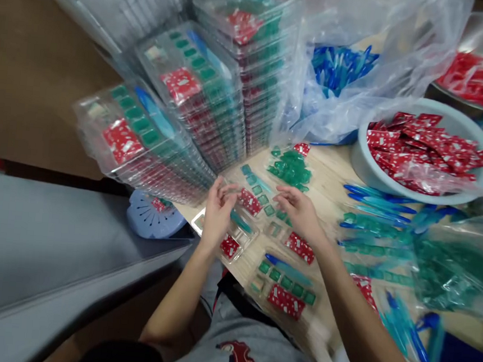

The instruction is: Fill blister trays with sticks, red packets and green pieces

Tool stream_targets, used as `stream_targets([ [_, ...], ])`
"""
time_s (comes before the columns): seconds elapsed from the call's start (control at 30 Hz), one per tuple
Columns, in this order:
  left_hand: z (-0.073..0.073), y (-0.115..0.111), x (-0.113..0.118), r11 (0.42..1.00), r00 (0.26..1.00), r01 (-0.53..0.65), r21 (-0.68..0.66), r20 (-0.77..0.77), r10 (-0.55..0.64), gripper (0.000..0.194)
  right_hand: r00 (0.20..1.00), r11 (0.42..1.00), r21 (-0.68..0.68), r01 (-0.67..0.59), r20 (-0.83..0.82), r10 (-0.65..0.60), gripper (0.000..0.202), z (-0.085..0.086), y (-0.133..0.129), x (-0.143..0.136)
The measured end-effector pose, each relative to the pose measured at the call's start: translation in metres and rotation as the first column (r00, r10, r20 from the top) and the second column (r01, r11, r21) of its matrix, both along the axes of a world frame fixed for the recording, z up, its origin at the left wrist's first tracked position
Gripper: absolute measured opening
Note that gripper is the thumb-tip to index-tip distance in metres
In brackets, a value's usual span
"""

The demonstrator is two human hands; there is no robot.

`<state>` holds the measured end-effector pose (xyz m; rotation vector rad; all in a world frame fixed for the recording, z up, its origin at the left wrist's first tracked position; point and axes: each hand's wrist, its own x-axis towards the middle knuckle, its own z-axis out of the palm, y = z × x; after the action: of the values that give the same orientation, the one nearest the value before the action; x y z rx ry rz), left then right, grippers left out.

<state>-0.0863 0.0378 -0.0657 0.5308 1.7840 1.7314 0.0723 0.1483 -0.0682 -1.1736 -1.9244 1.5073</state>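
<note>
My left hand (218, 215) is over a clear plastic tray (248, 242) at the table's front edge, its fingers curled but apart. In that tray lie a light-blue stick (241, 221) and a red patterned packet (229, 246). My right hand (302, 211) hovers with bent, parted fingers beside a row of green square pieces (257, 190). No object shows in either hand. Between the hands lies another red packet (249, 201). Nearer me, a filled tray (256, 285) holds green squares, a blue stick and a red packet.
Tall stacks of filled clear trays (182, 85) stand at the back left. Loose green pieces (291, 168) lie behind my right hand. A pale bowl (360, 152) of red packets, a bag of blue sticks (340, 68) and a bag of green pieces (453, 273) are right.
</note>
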Motion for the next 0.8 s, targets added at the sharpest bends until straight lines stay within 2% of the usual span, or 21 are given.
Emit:
stream_targets([
  [0.07, -0.007, 0.003, -0.008, 0.994, 1.0, 0.025, -0.102, 0.014, -0.024, 0.056, 0.996, 0.998, 0.056, -0.012, 0.091, 0.007, 0.026, -0.005, 0.008, -0.011],
  [0.13, -0.007, 0.003, -0.008, 0.984, 0.999, 0.047, -0.174, 0.001, -0.047, 0.058, 0.984, 0.992, 0.121, -0.033, 0.176, 0.011, 0.027, -0.004, 0.013, -0.02],
  [0.23, -0.003, -0.001, -0.001, 0.967, 0.995, 0.07, -0.246, -0.045, -0.084, 0.066, 0.958, 0.975, 0.202, -0.089, 0.285, 0.028, 0.029, 0.003, 0.015, -0.029],
  [0.37, -0.003, -0.007, 0.008, 0.943, 0.984, 0.034, -0.33, -0.152, -0.089, 0.083, 0.915, 0.95, 0.268, -0.16, 0.402, 0.04, 0.033, 0.012, 0.015, -0.035],
  [0.43, -0.007, -0.008, 0.011, 0.938, 0.966, 0.038, -0.343, -0.229, -0.123, 0.079, 0.895, 0.939, 0.288, -0.189, 0.444, 0.043, 0.032, 0.013, 0.014, -0.036],
  [0.5, -0.013, -0.008, 0.011, 0.913, 0.898, 0.084, -0.398, -0.366, -0.242, 0.066, 0.88, 0.93, 0.298, -0.215, 0.473, 0.052, 0.031, 0.012, 0.012, -0.04],
  [0.57, -0.018, -0.008, 0.01, 0.874, 0.797, 0.127, -0.469, -0.476, -0.372, 0.054, 0.867, 0.927, 0.296, -0.228, 0.495, 0.055, 0.031, 0.013, 0.007, -0.044],
  [0.63, -0.02, -0.009, 0.009, 0.837, 0.703, 0.127, -0.533, -0.546, -0.455, 0.05, 0.859, 0.932, 0.289, -0.22, 0.51, 0.044, 0.032, 0.017, 0.0, -0.045],
  [0.73, -0.016, -0.011, 0.007, 0.832, 0.611, 0.082, -0.549, -0.632, -0.478, 0.049, 0.868, 0.94, 0.293, -0.178, 0.496, 0.009, 0.037, 0.027, -0.016, -0.033],
  [0.8, -0.01, -0.006, 0.009, 0.864, 0.579, 0.118, -0.489, -0.673, -0.46, 0.048, 0.884, 0.945, 0.3, -0.134, 0.466, -0.023, 0.038, 0.035, -0.032, -0.014],
])
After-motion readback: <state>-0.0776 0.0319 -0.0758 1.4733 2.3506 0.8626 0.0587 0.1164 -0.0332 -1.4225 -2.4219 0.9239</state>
